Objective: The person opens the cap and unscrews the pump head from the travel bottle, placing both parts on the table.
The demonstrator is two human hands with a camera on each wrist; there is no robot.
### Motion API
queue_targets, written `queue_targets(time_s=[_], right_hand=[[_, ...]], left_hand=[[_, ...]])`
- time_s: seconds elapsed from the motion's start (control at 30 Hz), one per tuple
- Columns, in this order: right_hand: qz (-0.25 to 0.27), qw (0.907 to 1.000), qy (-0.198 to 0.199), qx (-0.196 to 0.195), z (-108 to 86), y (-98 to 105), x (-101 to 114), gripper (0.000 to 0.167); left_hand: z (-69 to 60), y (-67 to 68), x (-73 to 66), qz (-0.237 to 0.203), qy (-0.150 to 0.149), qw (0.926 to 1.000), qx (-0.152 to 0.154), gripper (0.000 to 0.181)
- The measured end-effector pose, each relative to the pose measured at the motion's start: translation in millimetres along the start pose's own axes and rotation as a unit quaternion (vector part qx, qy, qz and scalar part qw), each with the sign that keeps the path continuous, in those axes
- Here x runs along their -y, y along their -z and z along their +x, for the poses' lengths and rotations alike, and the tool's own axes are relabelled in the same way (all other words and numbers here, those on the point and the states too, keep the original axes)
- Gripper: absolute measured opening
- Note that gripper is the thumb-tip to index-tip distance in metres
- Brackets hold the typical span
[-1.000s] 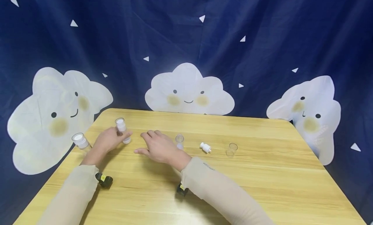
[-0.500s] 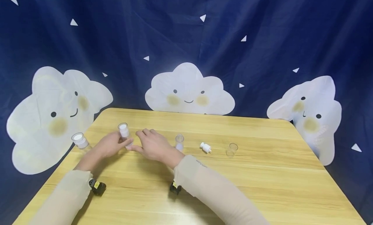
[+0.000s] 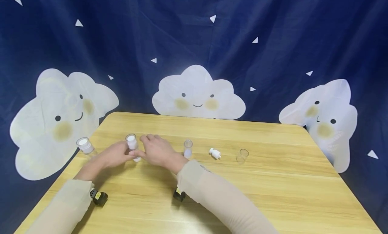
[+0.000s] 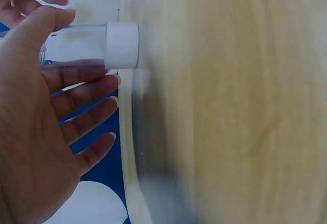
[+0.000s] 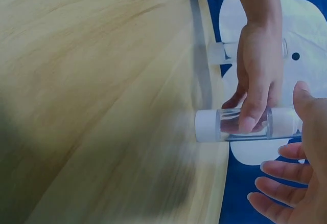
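Observation:
A slim clear bottle (image 3: pixel 132 142) with a white base and a white part in its top stands near the table's left side. My left hand (image 3: pixel 112 155) pinches it between thumb and fingers; the left wrist view shows the other fingers spread below the bottle (image 4: pixel 122 45). Around the upper end of the bottle (image 5: pixel 207 126), my right hand (image 5: pixel 314 155) has its thumb on one side and loosely extended fingers on the other. I cannot tell whether the right hand touches it. In the head view, the right hand (image 3: pixel 159 151) partly covers the bottle's lower body.
Another clear bottle (image 3: pixel 86 146) with a white top stands at the table's left edge. Right of my hands are a clear container (image 3: pixel 188 149), a white pump head (image 3: pixel 215 153) lying on its side and a clear cap (image 3: pixel 242 155). A dark blue curtain (image 3: pixel 182 31) hangs behind the table.
My left hand has brought the bottle nearer and slightly to the right, lower in view. My right hand has moved left until its thumb overlaps the bottle.

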State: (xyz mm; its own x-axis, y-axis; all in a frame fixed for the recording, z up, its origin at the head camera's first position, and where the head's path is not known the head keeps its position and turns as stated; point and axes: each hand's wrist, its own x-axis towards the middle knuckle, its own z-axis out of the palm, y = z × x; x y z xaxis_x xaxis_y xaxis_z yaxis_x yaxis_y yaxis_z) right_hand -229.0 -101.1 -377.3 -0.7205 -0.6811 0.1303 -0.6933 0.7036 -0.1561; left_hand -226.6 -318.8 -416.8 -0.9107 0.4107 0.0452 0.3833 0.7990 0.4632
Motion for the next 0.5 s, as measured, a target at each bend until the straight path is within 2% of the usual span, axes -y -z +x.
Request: queue_targets(time_s=[0.23, 0.37, 0.5], right_hand=[[0.048, 0.9988, -0.004, -0.009, 1.5, 1, 5, 0.061], [0.053, 0.9985, -0.01, -0.011, 1.8, 0, 5, 0.058], [0.044, 0.9989, -0.011, -0.009, 2.0, 0, 5, 0.055]], left_hand=[[-2.3, -2.4, -6.3, -0.006, -0.009, 0.9999, 0.009, 0.027], [-4.6, -2.5, -10.9, -0.003, -0.017, 0.9998, 0.007, 0.035], [-7.2, -4.3, -15.4, 0.007, -0.043, 0.9989, 0.016, 0.022]])
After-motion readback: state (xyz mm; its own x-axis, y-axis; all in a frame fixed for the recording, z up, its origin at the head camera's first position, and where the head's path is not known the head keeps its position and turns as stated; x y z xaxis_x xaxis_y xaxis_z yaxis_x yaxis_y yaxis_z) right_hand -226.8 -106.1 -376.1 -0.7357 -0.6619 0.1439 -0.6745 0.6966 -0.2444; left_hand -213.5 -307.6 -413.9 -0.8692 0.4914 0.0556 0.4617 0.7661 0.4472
